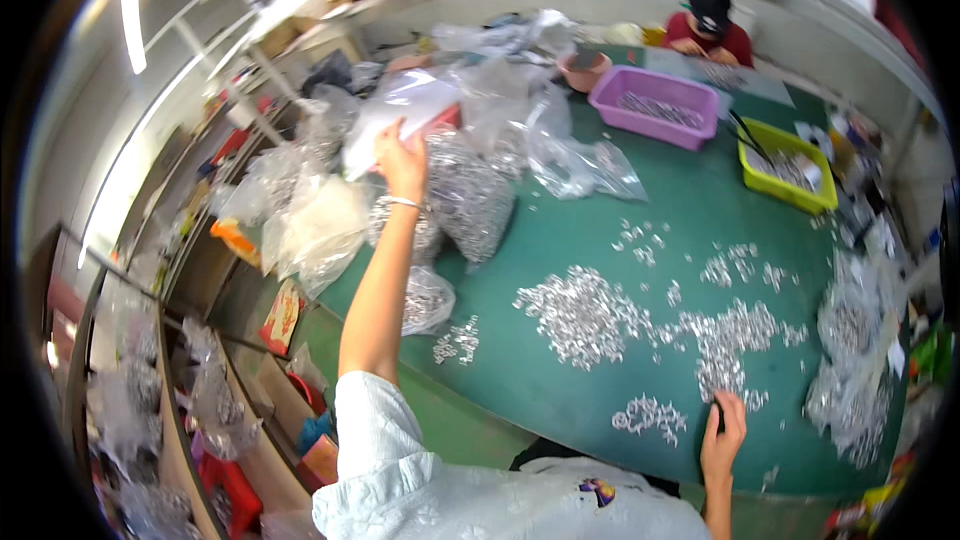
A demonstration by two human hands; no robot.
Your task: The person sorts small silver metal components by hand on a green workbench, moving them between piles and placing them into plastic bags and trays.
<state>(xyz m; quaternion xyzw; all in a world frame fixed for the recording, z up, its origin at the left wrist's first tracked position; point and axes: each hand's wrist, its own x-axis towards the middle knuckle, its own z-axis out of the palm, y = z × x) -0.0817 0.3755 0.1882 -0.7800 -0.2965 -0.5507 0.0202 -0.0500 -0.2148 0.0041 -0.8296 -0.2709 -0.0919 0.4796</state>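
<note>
My left hand [402, 162] reaches out over the far left of the table, its fingers closed on a translucent plastic bag [395, 105], blurred in part. Below that hand stand clear bags filled with small silvery metal pieces [468, 195]. Low on the right, my right hand [722, 438] rests at the table with thumb and fingers curled round a small dark object [718, 418], too small to name. Just beyond its fingertips lies a spread of loose shiny metal pieces [725, 340]. A larger heap of metal pieces [580, 315] sits left of it, and a small cluster [650, 418] lies nearer me.
A purple basin [655, 130] and a yellow-green basket [790, 190] hold more pieces on the green table [560, 405]. Filled bags [850, 360] crowd the right edge. Across the table sits a person in a black cap [710, 25]. Shelves with bags [215, 390] line the left.
</note>
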